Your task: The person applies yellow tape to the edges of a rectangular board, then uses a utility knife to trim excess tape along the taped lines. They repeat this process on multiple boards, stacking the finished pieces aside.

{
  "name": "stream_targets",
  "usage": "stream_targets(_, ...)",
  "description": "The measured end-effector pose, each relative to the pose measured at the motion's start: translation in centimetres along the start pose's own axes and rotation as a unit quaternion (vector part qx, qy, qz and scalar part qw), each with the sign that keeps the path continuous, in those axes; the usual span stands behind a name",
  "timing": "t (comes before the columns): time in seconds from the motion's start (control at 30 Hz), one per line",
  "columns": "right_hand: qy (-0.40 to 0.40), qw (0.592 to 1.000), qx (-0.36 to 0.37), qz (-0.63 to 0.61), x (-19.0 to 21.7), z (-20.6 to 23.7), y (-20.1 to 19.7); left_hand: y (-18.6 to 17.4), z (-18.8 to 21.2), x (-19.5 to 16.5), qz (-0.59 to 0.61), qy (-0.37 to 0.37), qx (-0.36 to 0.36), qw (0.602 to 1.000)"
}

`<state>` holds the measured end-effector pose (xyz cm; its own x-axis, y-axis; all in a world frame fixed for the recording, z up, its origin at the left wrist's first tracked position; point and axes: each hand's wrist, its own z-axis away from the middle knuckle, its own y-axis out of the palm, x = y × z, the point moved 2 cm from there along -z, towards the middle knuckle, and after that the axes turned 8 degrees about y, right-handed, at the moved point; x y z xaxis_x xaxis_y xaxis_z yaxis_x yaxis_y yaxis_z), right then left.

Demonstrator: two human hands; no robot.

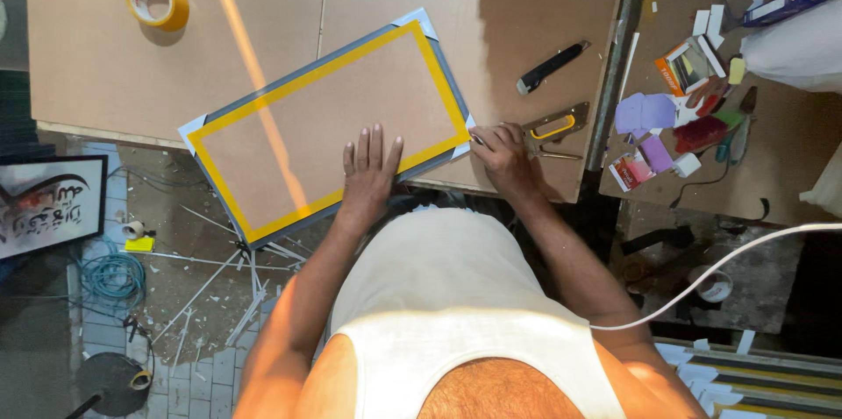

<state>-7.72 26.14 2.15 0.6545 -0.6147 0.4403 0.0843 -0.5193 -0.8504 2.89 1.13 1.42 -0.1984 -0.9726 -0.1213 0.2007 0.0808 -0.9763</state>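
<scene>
A picture frame (326, 125) lies face down on the brown work table (96, 42), its brown backing board edged all round with yellow tape. It sits askew and hangs partly over the table's front edge. My left hand (368, 172) presses flat on the backing near the frame's lower right side, fingers spread. My right hand (504, 154) is at the frame's right corner, fingers curled against the corner protector. A metal staple gun with a yellow handle (554, 128) lies just right of that hand; whether the fingers touch it I cannot tell.
A black utility knife (550, 67) lies behind the staple gun. A yellow tape roll (158, 2) stands at the table's far left. Small packets, cards and scraps (675, 112) crowd a second surface at right. Below left, the floor holds offcuts, a coiled cable (112, 279) and a framed artwork (48, 204).
</scene>
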Motion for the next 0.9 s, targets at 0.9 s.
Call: stream_targets(0.9,0.244,0.949,0.199,0.014,-2.8,1.3,-0.3,0.9,-10.4,-1.5,0.196,0.163,-0.162,0.953)
